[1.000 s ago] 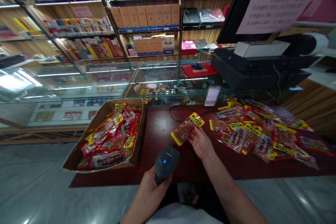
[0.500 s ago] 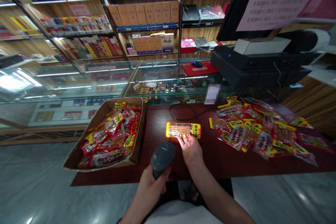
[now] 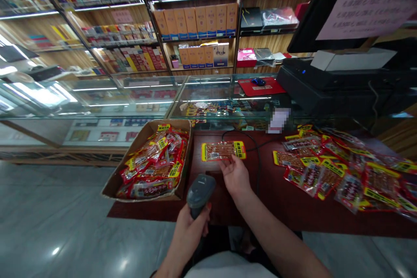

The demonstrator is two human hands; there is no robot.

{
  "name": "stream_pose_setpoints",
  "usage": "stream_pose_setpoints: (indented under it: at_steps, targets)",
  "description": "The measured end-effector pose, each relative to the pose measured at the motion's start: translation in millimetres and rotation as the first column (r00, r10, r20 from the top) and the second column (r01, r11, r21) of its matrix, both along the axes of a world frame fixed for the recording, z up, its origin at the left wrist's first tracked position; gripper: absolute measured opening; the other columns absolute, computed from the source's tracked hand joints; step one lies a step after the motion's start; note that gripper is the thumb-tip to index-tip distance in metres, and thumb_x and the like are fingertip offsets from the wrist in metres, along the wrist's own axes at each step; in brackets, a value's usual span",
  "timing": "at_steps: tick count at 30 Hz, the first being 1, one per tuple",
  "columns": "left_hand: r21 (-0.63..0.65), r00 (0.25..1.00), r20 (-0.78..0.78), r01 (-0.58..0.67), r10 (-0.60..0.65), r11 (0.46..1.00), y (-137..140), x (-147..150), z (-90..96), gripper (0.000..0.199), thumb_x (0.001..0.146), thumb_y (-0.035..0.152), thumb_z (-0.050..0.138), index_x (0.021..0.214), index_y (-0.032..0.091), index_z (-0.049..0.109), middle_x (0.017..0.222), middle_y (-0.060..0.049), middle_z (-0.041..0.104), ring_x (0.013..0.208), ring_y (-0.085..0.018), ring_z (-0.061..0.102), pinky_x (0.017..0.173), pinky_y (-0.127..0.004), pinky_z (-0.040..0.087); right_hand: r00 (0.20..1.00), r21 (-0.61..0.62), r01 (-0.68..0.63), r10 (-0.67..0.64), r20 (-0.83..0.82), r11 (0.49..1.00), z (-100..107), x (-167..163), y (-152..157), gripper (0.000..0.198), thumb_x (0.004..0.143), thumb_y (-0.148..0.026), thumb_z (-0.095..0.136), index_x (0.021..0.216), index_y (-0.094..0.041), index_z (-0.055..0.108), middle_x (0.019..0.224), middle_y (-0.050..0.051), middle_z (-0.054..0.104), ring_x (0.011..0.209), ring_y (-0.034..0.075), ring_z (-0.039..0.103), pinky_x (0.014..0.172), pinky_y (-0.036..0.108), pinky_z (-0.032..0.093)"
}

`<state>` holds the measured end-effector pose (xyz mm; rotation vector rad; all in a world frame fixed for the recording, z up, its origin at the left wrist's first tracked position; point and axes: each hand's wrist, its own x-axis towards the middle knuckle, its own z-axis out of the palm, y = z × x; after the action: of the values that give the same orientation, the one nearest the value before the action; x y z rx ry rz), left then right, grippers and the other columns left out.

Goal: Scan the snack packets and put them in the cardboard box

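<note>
while left hand (image 3: 190,228) grips scanner (image 3: 201,189), right hand (image 3: 237,178) pinching packet (image 3: 222,151), monitor (image 3: 312,21) cut off

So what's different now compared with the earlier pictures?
The right hand has turned the snack packet from slanted to level and carried it left, toward the cardboard box. The left hand has shifted the barcode scanner the same way; the bright light on the packet is gone. Nothing was grasped or released. The box and the loose packets on the right stayed put.
</note>
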<state>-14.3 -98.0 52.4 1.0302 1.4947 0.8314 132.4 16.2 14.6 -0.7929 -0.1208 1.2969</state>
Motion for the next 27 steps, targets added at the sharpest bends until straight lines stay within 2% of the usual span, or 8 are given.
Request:
stream_pose_setpoints:
  at_steps: [4, 8, 12, 13, 16, 18, 21, 27]
  targets:
    - [0.035, 0.997, -0.017, -0.069, 0.07, 0.997, -5.2, -12.2, -11.6, 0.049, 0.072, 0.065, 0.075, 0.064, 0.02, 0.059, 0.044, 0.002, 0.057, 0.037, -0.012, 0.051, 0.043, -0.023, 0.04, 0.97, 0.141, -0.244, 0.243, 0.022, 0.959, 44.3, -51.3, 48.3, 0.017, 0.084, -0.037, 0.069, 0.095, -0.028, 0.06, 0.103, -0.001, 0.077, 0.108, 0.021, 0.072, 0.099, 0.048, 0.06]
    - [0.054, 0.996, -0.028, -0.082, 0.084, 0.995, -7.8, -15.1, -17.9, 0.052, 0.073, 0.069, 0.074, 0.063, 0.02, 0.059, 0.04, 0.003, 0.054, 0.037, -0.012, 0.05, 0.043, -0.023, 0.038, 0.803, 0.137, -0.591, 0.565, 0.188, 0.795, 58.7, -73.4, 60.3, 0.02, 0.086, -0.037, 0.072, 0.102, -0.028, 0.065, 0.101, -0.001, 0.076, 0.107, 0.018, 0.072, 0.104, 0.046, 0.057]
    - [0.016, 1.0, -0.017, -0.013, 0.014, 1.0, -2.3, -11.1, -13.4, 0.053, 0.071, 0.069, 0.075, 0.067, 0.018, 0.061, 0.044, 0.003, 0.057, 0.039, -0.012, 0.05, 0.044, -0.023, 0.039, 0.761, 0.05, -0.513, 0.427, 0.489, 0.857, 29.7, -11.9, 35.4, 0.019, 0.088, -0.036, 0.07, 0.108, -0.035, 0.071, 0.12, 0.0, 0.075, 0.116, 0.023, 0.071, 0.101, 0.045, 0.06]
    - [0.009, 1.0, -0.003, 0.016, -0.016, 1.0, -0.4, -9.5, -11.6, 0.052, 0.072, 0.068, 0.076, 0.069, 0.018, 0.062, 0.046, 0.003, 0.058, 0.039, -0.012, 0.051, 0.045, -0.024, 0.039, 0.671, 0.004, -0.436, 0.322, 0.668, 0.9, 20.3, 17.7, 28.6, 0.017, 0.091, -0.036, 0.066, 0.106, -0.036, 0.072, 0.122, 0.001, 0.075, 0.117, 0.024, 0.071, 0.1, 0.046, 0.06]
    - [-0.012, 0.996, 0.011, 0.085, -0.085, 0.996, 4.5, -3.1, -6.7, 0.049, 0.073, 0.064, 0.076, 0.07, 0.018, 0.061, 0.047, 0.003, 0.057, 0.04, -0.012, 0.052, 0.046, -0.023, 0.04, 0.141, -0.108, -0.105, 0.122, 0.982, 0.989, -1.9, 124.3, 13.6, 0.025, 0.089, -0.025, 0.062, 0.11, -0.032, 0.074, 0.131, 0.005, 0.072, 0.13, 0.028, 0.062, 0.121, 0.048, 0.043]
    - [-0.028, 0.993, -0.005, 0.119, -0.119, 0.993, 6.0, 1.7, -4.5, 0.048, 0.073, 0.064, 0.076, 0.067, 0.019, 0.059, 0.044, 0.003, 0.055, 0.041, -0.013, 0.052, 0.046, -0.023, 0.039, 0.034, -0.168, -0.011, 0.169, 0.985, 0.986, -10.1, 192.3, 7.0, 0.037, 0.081, -0.018, 0.064, 0.117, -0.023, 0.073, 0.146, 0.013, 0.064, 0.148, 0.035, 0.045, 0.129, 0.056, 0.024]
    - [-0.021, 0.988, -0.007, 0.151, -0.151, 0.988, 6.4, 8.5, -2.7, 0.048, 0.073, 0.064, 0.075, 0.065, 0.02, 0.058, 0.044, 0.003, 0.055, 0.041, -0.013, 0.051, 0.046, -0.023, 0.039, -0.358, -0.445, 0.073, 0.44, 0.823, 0.893, -14.9, 261.2, -0.3, 0.059, 0.076, -0.012, 0.066, 0.134, -0.016, 0.066, 0.152, 0.021, 0.058, 0.147, 0.041, 0.045, 0.124, 0.063, 0.027]
    - [0.006, 0.987, -0.01, 0.162, -0.162, 0.987, 4.6, 17.1, -4.6, 0.045, 0.07, 0.061, 0.076, 0.067, 0.019, 0.059, 0.046, 0.003, 0.056, 0.04, -0.013, 0.051, 0.044, -0.023, 0.039, -0.569, -0.567, 0.052, 0.491, 0.66, 0.822, -10.1, 288.5, 5.3, 0.062, 0.07, -0.012, 0.075, 0.13, -0.024, 0.07, 0.145, 0.018, 0.064, 0.136, 0.04, 0.056, 0.119, 0.064, 0.028]
